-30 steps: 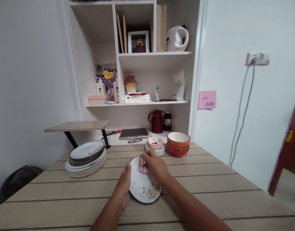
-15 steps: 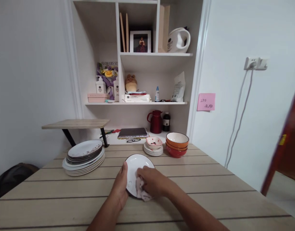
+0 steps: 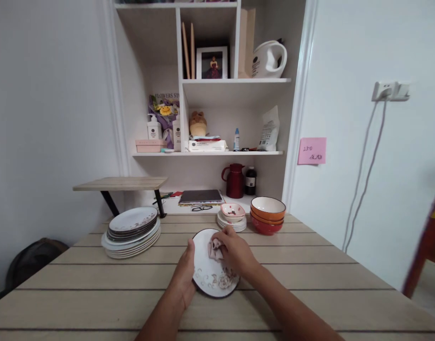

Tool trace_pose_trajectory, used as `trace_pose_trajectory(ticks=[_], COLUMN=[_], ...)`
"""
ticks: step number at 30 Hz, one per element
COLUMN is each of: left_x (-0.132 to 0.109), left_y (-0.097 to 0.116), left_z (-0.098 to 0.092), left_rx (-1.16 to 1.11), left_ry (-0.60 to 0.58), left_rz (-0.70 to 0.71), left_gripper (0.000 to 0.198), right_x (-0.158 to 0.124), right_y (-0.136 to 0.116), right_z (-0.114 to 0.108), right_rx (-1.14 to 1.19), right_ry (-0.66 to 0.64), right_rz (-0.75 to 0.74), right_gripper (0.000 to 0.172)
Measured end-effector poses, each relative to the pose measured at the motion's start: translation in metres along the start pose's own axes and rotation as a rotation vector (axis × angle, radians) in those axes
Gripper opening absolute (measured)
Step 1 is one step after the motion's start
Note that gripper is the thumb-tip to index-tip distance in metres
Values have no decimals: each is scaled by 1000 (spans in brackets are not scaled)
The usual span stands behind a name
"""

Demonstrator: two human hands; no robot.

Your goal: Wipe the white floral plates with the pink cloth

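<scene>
A white plate (image 3: 202, 258) with a dark rim and a brown flower pattern is tilted up toward me above the wooden table (image 3: 107, 298). My left hand (image 3: 184, 277) grips its left edge, thumb on the face and the other fingers hidden behind. Bunched in the fingers of my right hand (image 3: 236, 251) is a pale pink cloth (image 3: 215, 249), pressed against the upper right of the plate's face. The printed flowers show on the plate's lower part, below the cloth.
Stacked plates (image 3: 132, 232) stand at the left beside a small raised shelf (image 3: 121, 183). Behind the plate are small dishes (image 3: 233, 217) and a stack of orange and red bowls (image 3: 267, 215). A red jug (image 3: 235, 181), a dark laptop (image 3: 200, 196) and eyeglasses (image 3: 202, 208) sit farther back.
My right hand has moved the cloth from the plate's lower part up to its upper right, uncovering the flower pattern. My left hand keeps its hold. The view has shifted slightly.
</scene>
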State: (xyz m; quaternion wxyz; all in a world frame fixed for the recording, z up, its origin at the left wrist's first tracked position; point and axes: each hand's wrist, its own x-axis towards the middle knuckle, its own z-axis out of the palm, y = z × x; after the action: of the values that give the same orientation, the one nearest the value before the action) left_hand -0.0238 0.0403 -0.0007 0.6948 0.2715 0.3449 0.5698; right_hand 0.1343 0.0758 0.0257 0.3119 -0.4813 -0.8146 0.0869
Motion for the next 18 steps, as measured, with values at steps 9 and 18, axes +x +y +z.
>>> trace_pose_trajectory(ticks=[9, 18], left_x=[-3, 1], left_y=[0, -4], left_z=[1, 3], left_rx=[26, 76], left_ry=[1, 31], left_rz=[31, 117], left_gripper=[64, 62], right_x=[-5, 6], right_y=[14, 15], right_z=[-9, 7], right_rx=[47, -16], right_ry=[-233, 134], right_rz=[-40, 205], right_gripper=[43, 38])
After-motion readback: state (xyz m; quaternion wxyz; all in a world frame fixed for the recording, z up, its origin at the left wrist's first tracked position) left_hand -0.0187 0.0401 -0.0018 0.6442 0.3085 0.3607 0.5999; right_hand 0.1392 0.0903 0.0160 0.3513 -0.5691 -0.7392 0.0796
